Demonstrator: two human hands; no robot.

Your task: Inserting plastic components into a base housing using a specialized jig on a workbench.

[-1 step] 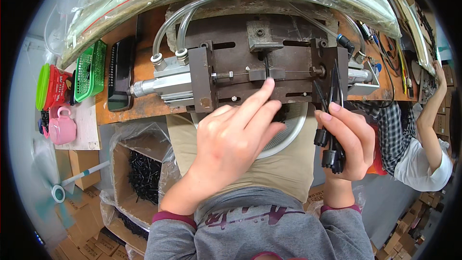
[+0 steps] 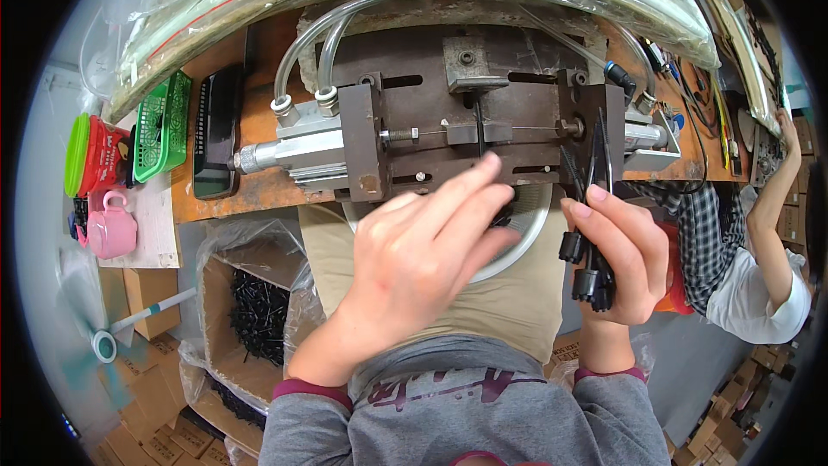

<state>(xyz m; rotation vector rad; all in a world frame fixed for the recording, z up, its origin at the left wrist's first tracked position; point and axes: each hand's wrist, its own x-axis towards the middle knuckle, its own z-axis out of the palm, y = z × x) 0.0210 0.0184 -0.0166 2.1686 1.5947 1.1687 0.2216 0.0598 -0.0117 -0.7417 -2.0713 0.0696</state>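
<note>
My left hand [image 2: 410, 246] holds nothing; its fingers are stretched out and slightly smeared by motion. The fingertips are just in front of two small metal jaw blocks [image 2: 464, 135] in the middle of a brown steel pneumatic fixture [image 2: 526, 155]. A thin black rod [image 2: 481, 112] stands between these blocks, its lower end partly behind my fingers. On the right, my right hand [image 2: 636, 255] is closed around several black plastic stakes [image 2: 588, 280]. Their thin points aim away from me and their ribbed round heads hang toward me.
A round, pale bowl [image 2: 530, 237] sits at my lap, partly hidden. Lower left, a lined carton [image 2: 259, 311] holds black parts. Green basket [image 2: 177, 112], black tray [image 2: 207, 177] and pink cup [image 2: 112, 226] stand left. A co-worker's arm [image 2: 768, 216] reaches in at right.
My left hand has drawn back slightly toward me from the jaw blocks, its fingers shifting right. The right hand, with the stakes, has moved a touch left.
</note>
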